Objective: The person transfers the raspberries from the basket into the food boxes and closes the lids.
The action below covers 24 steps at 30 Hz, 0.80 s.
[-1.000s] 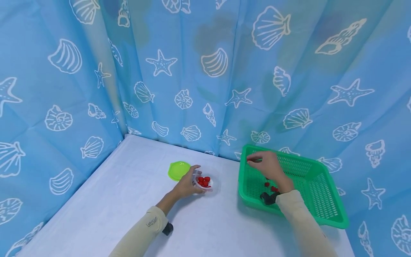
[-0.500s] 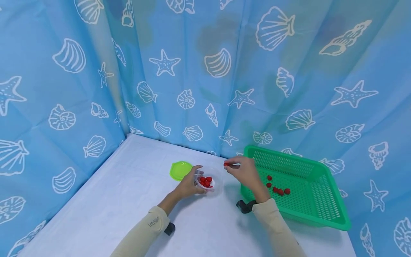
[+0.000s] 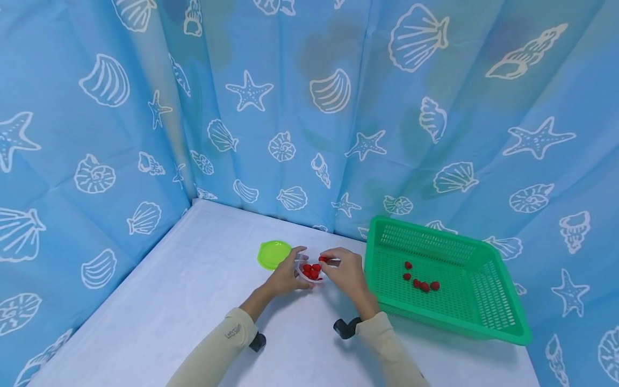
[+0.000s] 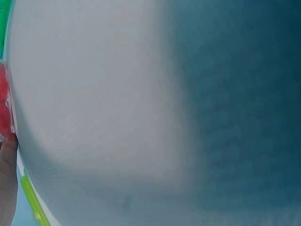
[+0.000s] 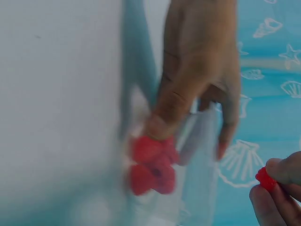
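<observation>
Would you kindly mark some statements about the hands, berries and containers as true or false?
1. The left hand holds a clear container. True.
2. The right hand is empty. False: the right hand pinches a red berry.
3. Red berries lie inside the clear container. True.
4. The lime-green lid covers the clear container. False: the lime-green lid lies apart on the white table.
5. The green basket holds no berries. False: several lie on its bottom.

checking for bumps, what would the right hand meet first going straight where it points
Likely the clear container held by the left hand, though how high the right hand sits is unclear.
</observation>
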Motion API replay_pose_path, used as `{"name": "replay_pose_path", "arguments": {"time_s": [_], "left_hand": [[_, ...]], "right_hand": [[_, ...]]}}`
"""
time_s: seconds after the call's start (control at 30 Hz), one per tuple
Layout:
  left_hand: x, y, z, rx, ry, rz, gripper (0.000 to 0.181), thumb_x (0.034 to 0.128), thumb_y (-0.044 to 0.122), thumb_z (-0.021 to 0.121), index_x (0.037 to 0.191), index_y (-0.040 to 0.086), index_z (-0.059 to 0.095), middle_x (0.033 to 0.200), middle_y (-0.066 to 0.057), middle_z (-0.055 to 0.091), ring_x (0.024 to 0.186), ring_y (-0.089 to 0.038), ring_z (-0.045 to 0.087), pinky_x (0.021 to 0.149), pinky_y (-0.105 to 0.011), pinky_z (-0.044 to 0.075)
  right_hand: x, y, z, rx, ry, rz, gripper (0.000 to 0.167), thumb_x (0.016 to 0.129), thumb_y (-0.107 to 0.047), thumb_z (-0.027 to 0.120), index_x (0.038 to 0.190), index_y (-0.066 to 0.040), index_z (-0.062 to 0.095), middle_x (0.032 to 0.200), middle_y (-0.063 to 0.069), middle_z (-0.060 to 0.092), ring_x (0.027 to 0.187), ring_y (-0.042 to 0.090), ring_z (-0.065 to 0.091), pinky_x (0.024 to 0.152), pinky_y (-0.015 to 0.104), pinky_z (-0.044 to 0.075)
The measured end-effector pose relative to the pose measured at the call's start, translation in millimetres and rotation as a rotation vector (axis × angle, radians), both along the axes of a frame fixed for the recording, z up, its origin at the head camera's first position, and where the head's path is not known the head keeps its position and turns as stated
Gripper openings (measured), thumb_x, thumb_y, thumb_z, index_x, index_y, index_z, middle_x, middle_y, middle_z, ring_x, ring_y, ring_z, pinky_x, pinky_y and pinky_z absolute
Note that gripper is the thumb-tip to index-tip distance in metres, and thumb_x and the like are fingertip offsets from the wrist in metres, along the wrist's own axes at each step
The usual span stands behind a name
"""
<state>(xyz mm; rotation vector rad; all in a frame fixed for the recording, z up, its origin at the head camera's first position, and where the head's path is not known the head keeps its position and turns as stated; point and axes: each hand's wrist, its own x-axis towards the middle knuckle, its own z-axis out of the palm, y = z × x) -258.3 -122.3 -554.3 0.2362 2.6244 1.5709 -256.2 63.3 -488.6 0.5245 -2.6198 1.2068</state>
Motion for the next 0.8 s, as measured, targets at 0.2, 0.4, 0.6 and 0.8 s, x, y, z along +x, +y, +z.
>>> {"name": "replay_pose_path", "arguments": {"time_s": [0.2,0.4,0.6,0.8], "left_hand": [[-1.0,-0.3,-3.1,-0.004,0.004,-0.004,0.100,0.0690,0.015,0.089,0.149,0.019,0.029,0.136,-0.005,0.053,0.127,-0.024,0.050,0.093,-0.039,0.052],[-1.8,0.2,-5.4,-0.007,0.007,0.001,0.101,0.0688,0.015,0.090,0.149,0.020,0.029,0.136,-0.004,0.053,0.127,-0.023,0.050,0.093,-0.039,0.051],[-2.9,-0.3,-7.3,-0.009,0.010,0.001,0.101,0.0685,0.014,0.090,0.149,0.021,0.029,0.136,-0.003,0.053,0.127,-0.022,0.050,0.093,-0.038,0.051],[-4.3,-1.6,-7.3,-0.010,0.015,-0.011,0.100,0.0695,0.015,0.089,0.149,0.020,0.029,0.136,-0.004,0.053,0.127,-0.023,0.050,0.093,-0.039,0.051]], "right_hand": [[2.6,-8,-13.4,0.073,-0.035,0.017,0.024,0.076,-0.008,0.083,0.099,-0.009,0.077,0.098,0.002,0.072,0.091,0.019,0.068,0.075,0.030,0.057],[1.6,-12,-19.6,0.123,-0.058,0.021,0.022,0.076,-0.009,0.083,0.098,-0.009,0.077,0.096,0.001,0.072,0.089,0.018,0.067,0.074,0.029,0.057],[-0.6,-15,-22.7,0.149,-0.102,0.006,0.023,0.076,-0.011,0.084,0.098,-0.011,0.077,0.096,0.001,0.072,0.087,0.017,0.067,0.072,0.028,0.058],[-2.1,-16,-26.2,0.149,-0.115,0.002,0.023,0.077,-0.011,0.083,0.099,-0.010,0.076,0.097,0.001,0.072,0.088,0.017,0.068,0.073,0.029,0.058]]}}
